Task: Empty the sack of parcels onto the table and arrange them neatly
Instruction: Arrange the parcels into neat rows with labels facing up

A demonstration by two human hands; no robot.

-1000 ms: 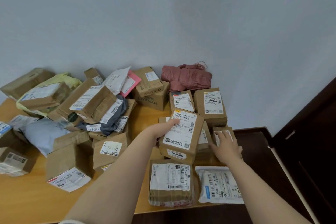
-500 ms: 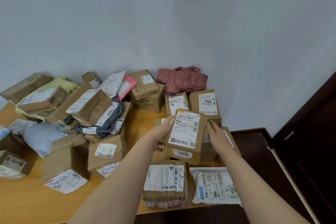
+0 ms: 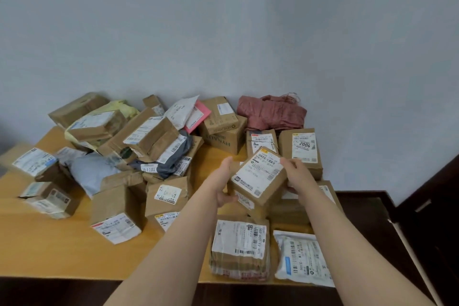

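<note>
Wooden table [image 3: 49,243], tilted rectangular cardboard box [image 3: 258,176], left hand [image 3: 223,181], right hand [image 3: 296,174] gripping

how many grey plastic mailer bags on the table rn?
2. A pale grey plastic mailer bag lies at the left of the wooden table; a dark grey plastic mailer bag is wedged in the middle, under a taped brown cardboard box. More may be buried.
</note>
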